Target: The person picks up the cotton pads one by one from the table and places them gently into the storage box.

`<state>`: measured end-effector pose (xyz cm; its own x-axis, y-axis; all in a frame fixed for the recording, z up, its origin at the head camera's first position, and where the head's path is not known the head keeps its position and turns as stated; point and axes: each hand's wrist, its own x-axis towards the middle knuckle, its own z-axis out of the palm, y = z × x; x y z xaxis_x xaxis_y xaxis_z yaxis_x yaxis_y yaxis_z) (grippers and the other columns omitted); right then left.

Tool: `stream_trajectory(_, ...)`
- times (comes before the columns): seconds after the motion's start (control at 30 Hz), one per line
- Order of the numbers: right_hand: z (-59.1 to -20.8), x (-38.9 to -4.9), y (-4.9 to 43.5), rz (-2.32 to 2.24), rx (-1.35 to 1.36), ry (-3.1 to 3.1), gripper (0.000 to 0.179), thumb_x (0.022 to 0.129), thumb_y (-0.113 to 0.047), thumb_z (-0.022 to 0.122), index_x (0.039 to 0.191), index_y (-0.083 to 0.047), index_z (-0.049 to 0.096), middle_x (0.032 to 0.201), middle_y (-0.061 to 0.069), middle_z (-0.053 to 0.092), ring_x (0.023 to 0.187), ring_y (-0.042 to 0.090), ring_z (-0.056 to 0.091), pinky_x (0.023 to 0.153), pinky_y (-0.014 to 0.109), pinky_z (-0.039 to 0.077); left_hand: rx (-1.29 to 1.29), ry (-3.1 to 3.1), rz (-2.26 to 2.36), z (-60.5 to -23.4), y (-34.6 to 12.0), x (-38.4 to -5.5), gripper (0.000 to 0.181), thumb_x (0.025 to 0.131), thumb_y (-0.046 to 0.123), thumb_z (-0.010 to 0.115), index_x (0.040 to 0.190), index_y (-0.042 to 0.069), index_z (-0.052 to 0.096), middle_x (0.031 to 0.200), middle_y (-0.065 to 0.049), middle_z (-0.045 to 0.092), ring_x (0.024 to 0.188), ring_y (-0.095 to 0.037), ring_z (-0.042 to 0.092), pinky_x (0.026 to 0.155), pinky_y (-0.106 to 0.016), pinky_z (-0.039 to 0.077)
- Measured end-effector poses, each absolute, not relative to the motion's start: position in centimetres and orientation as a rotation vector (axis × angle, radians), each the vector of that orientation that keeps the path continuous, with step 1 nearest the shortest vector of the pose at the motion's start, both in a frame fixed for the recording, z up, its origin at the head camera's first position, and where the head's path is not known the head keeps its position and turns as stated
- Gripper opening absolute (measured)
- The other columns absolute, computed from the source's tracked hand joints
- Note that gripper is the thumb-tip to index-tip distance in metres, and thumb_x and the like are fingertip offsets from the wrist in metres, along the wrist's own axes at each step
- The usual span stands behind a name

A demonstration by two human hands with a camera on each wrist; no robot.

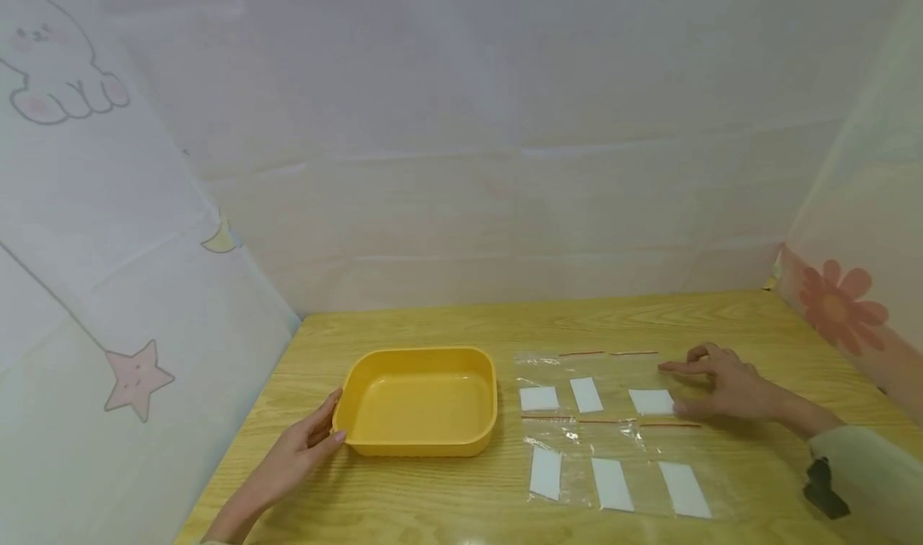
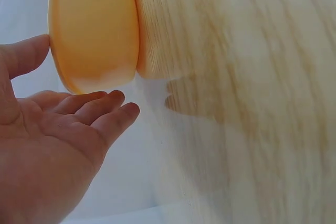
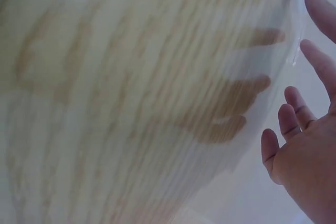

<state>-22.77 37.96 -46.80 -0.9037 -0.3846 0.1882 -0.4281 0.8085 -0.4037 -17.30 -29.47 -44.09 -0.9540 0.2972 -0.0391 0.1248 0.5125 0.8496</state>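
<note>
A yellow plastic basin (image 1: 417,450) with rounded corners stands on the left part of the table. At its left end my left hand (image 1: 299,451) touches the wall, the thumb at the near corner and the fingers along the outer side. The left wrist view shows these fingers (image 2: 107,111) fairly straight. Several clear zip bags (image 1: 577,441) with red seal strips lie flat in two rows right of the basin, each with a white rectangular card (image 1: 613,485). My right hand (image 1: 728,385) hovers at the right end of the back row, fingers spread, holding nothing.
The table (image 1: 404,505) has a light wood-grain top. A pale sheet (image 1: 461,168) forms the back wall, and printed sheets with a star (image 1: 139,379) and a flower (image 1: 842,304) stand at the left and right.
</note>
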Motion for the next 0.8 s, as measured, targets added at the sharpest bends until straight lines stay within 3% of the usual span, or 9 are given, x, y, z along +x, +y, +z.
stream_trajectory(0.13, -47.05, -22.99, 37.91, 0.698, 0.653, -2.900, 0.061, 0.076, -0.038, 0.095, 0.130, -0.018, 0.078, 0.116, 0.005, 0.050, 0.097, 0.030, 0.046, 0.069, 0.044, 0.033, 0.402, 2.516, 1.513, -44.09, -29.65, -17.47, 0.072, 0.112, 0.019, 0.057, 0.168, 0.002, 0.016, 0.170, -0.024, 0.018, 0.150, -0.044, 0.032, 0.107, -0.021, 0.042)
stream_trajectory(0.23, -47.27, -23.11, 37.94, 0.708, 0.654, -2.894, 0.059, 0.076, -0.038, 0.095, 0.129, -0.019, 0.079, 0.115, 0.004, 0.050, 0.094, 0.027, 0.044, 0.068, 0.042, 0.030, 0.424, 2.451, 1.564, -44.15, -29.69, -17.61, 0.072, 0.112, 0.017, 0.056, 0.168, 0.000, 0.015, 0.171, -0.024, 0.014, 0.150, -0.045, 0.031, 0.104, -0.016, 0.041)
stream_trajectory(0.47, -47.73, -23.32, 38.04, 0.792, 0.678, -2.872, 0.063, 0.076, -0.033, 0.095, 0.135, -0.020, 0.076, 0.117, 0.010, 0.051, 0.096, 0.031, 0.045, 0.067, 0.042, 0.030, 0.478, 2.391, 1.579, -44.36, -29.80, -17.75, 0.074, 0.112, 0.016, 0.055, 0.167, -0.003, 0.011, 0.170, -0.027, 0.008, 0.150, -0.049, 0.029, 0.105, -0.019, 0.043)
stream_trajectory(0.6, -47.81, -23.09, 37.83, 0.786, 0.646, -2.888, 0.058, 0.077, -0.035, 0.095, 0.130, -0.019, 0.078, 0.116, 0.009, 0.051, 0.100, 0.033, 0.046, 0.069, 0.044, 0.028, 0.504, 2.377, 1.584, -44.36, -29.83, -17.81, 0.074, 0.112, 0.016, 0.055, 0.166, -0.005, 0.009, 0.169, -0.030, 0.008, 0.149, -0.051, 0.029, 0.104, -0.020, 0.044)
stream_trajectory(0.8, -47.51, -22.32, 37.12, 0.750, 0.649, -2.846, 0.049, 0.080, -0.032, 0.094, 0.124, -0.015, 0.081, 0.108, 0.000, 0.058, 0.088, 0.017, 0.048, 0.066, 0.038, 0.029, 0.490, 2.365, 1.583, -44.34, -29.92, -17.88, 0.075, 0.112, 0.017, 0.055, 0.167, -0.003, 0.009, 0.169, -0.030, 0.010, 0.149, -0.051, 0.030, 0.104, -0.022, 0.045)
